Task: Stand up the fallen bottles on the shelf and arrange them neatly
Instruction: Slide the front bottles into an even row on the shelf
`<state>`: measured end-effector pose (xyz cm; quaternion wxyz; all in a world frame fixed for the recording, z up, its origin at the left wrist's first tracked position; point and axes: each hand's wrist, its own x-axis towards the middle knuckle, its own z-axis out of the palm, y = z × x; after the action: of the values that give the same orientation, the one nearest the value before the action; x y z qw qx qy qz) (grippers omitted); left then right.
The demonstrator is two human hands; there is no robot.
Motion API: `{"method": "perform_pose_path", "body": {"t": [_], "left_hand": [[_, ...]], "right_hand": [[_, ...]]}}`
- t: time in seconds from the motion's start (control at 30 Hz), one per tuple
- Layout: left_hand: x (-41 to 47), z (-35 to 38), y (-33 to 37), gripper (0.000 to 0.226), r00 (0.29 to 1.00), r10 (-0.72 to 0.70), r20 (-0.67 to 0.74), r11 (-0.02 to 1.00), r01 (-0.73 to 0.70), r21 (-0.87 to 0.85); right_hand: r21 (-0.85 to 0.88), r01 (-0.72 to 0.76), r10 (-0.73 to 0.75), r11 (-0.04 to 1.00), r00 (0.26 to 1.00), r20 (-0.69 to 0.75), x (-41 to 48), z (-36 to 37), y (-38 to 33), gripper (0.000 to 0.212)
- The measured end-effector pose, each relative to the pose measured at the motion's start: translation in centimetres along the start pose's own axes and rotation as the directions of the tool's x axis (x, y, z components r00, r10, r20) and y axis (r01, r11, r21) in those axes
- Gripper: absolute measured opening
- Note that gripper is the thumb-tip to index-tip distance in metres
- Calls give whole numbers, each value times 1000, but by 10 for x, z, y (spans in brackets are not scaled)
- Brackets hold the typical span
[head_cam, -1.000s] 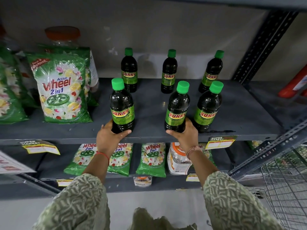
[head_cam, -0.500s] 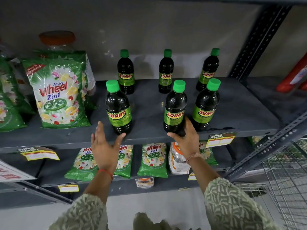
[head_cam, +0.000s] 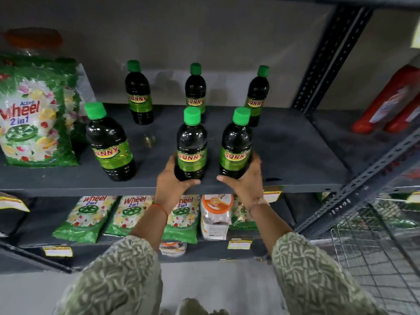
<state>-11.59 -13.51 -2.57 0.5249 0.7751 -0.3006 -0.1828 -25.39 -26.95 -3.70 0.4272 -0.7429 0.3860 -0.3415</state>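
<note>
Several dark Sunny bottles with green caps stand upright on the grey shelf [head_cam: 295, 155] in two rows. The back row has the left bottle [head_cam: 138, 93], the middle bottle [head_cam: 195, 88] and the right bottle [head_cam: 258, 94]. In front, the left bottle [head_cam: 109, 142] stands alone. My left hand [head_cam: 172, 180] grips the base of the front middle bottle [head_cam: 191, 142]. My right hand [head_cam: 244, 180] grips the base of the front right bottle [head_cam: 236, 142].
Green Wheel detergent bags [head_cam: 34, 114] stand at the shelf's left, a jar with an orange lid [head_cam: 34, 39] behind them. Red containers [head_cam: 395, 103] lie on the right shelf. A perforated upright [head_cam: 329, 57] bounds the right side. Wheel packs [head_cam: 84, 219] fill the lower shelf; a wire cart [head_cam: 375, 246] is lower right.
My left hand let go of the front left bottle and moved right onto the front middle bottle. My right hand shifted from the middle bottle to the front right bottle.
</note>
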Motion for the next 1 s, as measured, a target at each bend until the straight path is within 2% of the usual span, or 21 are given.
{"method": "perform_pose_path", "body": {"t": [0.1,0.23,0.7,1.0], "left_hand": [[1,7,-2,78,999,-20,-41,1000,20,-21],[4,13,-4,70,998,-16,-58,1000,15,-4],[8,32,-1,73,999,1,-35,995,3,97],[5,33,3,74,1000,-1,-19,988,4,153]], "right_hand": [[-30,-33,34,999,999,38,4,0,-2,87],[-31,-6,7,1000,999,35,5,-7,1,81],[-24,-64,61,998,993,-100,19,-73,29,72],[-15,-84,83,996,995,-62,21,-87,33,69]]}}
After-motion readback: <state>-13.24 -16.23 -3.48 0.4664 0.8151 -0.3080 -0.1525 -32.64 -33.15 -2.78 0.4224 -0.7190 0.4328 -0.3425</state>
